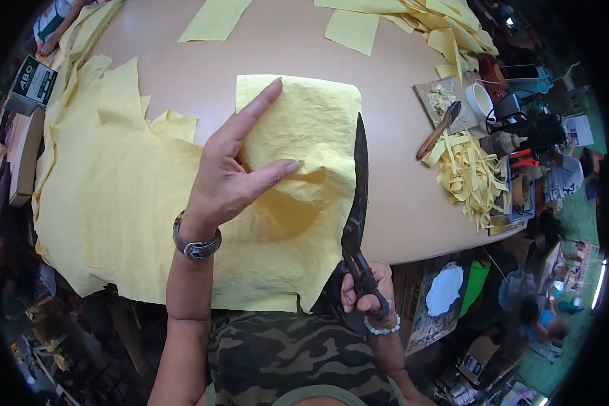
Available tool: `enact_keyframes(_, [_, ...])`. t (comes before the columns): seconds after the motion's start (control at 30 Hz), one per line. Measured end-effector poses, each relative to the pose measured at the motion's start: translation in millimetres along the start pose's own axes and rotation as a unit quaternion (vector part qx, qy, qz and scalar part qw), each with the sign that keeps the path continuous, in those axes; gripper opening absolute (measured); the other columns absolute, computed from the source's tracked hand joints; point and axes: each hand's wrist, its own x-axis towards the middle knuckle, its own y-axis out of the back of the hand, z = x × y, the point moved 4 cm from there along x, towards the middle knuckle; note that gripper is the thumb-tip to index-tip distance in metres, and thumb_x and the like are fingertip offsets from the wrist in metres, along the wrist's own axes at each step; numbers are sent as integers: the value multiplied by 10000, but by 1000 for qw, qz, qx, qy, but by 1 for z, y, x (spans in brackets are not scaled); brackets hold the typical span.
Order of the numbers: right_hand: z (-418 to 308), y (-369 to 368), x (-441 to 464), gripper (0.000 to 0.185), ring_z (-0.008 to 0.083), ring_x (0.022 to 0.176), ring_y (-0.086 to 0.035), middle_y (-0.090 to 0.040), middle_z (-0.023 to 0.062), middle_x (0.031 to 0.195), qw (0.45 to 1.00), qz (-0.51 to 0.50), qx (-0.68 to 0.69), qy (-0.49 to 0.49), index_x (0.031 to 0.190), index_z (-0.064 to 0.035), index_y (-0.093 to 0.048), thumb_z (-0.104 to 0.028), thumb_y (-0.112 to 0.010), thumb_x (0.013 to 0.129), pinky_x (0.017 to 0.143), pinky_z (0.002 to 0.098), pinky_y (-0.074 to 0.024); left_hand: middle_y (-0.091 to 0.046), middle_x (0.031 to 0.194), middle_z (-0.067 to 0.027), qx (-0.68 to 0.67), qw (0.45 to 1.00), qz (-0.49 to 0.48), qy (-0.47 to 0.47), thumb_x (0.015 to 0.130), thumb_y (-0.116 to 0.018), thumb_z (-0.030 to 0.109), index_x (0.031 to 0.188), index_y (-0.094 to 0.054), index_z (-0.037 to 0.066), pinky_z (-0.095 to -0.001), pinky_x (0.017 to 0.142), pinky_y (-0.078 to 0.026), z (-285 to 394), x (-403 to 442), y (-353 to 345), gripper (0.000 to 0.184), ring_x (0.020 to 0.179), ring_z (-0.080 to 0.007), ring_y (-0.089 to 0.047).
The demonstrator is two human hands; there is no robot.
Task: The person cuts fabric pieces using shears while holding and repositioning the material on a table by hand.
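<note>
A large sheet of soft yellow material (118,203), leather or cloth, covers the left and near part of the table and hangs over the front edge. On its folded-over flap (311,108) rests my left hand (233,162), thumb and forefinger spread wide; the other fingers are mostly hidden. At the front edge, my right hand (371,292) grips the handles of large dark scissors (357,203). Their long blades point away from me along the flap's right edge and look nearly closed. Whether material lies between the blades, I cannot tell.
Yellow strip scraps (470,177) lie at the right, beside a brush (440,130), a board (430,101) and a white bowl (479,101). More yellow pieces (353,30) lie at the far side. A box (34,82) stands left; a person's hand (46,46) shows behind it.
</note>
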Motion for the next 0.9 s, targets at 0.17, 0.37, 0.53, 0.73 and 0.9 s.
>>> enact_keyframes(0.17, [3, -1, -1, 520, 97, 502, -512, -509, 21, 578, 1000, 4, 25, -6, 782, 34, -546, -314, -843, 536, 471, 208, -435, -424, 1292, -144, -20, 1000, 5, 13, 684, -680, 9, 1316, -323, -10, -286, 973, -346, -4, -3, -1, 726, 1165, -185, -428])
enact_keyframes(0.37, [5, -3, 0, 569, 104, 526, -522, -518, 30, 601, 999, 0, 51, -5, 827, 39, -544, -320, -852, 511, 488, 213, -444, -434, 1283, -155, 18, 1000, -8, 6, 672, -686, 23, 1317, -323, -9, -287, 969, -342, -2, -8, -3, 741, 1171, -189, -425])
enact_keyframes(0.53, [4, -1, 1, 542, 100, 519, -521, -522, 26, 599, 999, 6, 40, -13, 820, 31, -549, -295, -854, 511, 480, 208, -436, -431, 1289, -153, 27, 1000, -7, -11, 666, -694, 34, 1317, -325, -8, -294, 974, -338, -3, -9, -3, 749, 1176, -201, -424])
enact_keyframes(0.73, [4, 3, -1, 485, 87, 505, -514, -522, 18, 585, 999, 15, 21, -21, 801, 23, -554, -254, -847, 531, 466, 196, -419, -422, 1300, -145, 13, 1000, -4, -3, 662, -700, 34, 1316, -325, -11, -297, 981, -332, -5, -9, -4, 756, 1178, -204, -423])
enact_keyframes(0.9, [5, 4, -1, 443, 64, 499, -484, -506, 3, 574, 1000, 22, -5, -17, 774, 13, -551, -252, -835, 562, 447, 185, -373, -415, 1304, -145, 11, 1000, 3, 1, 663, -700, 31, 1317, -320, -13, -299, 985, -331, -9, -10, -4, 759, 1180, -202, -421])
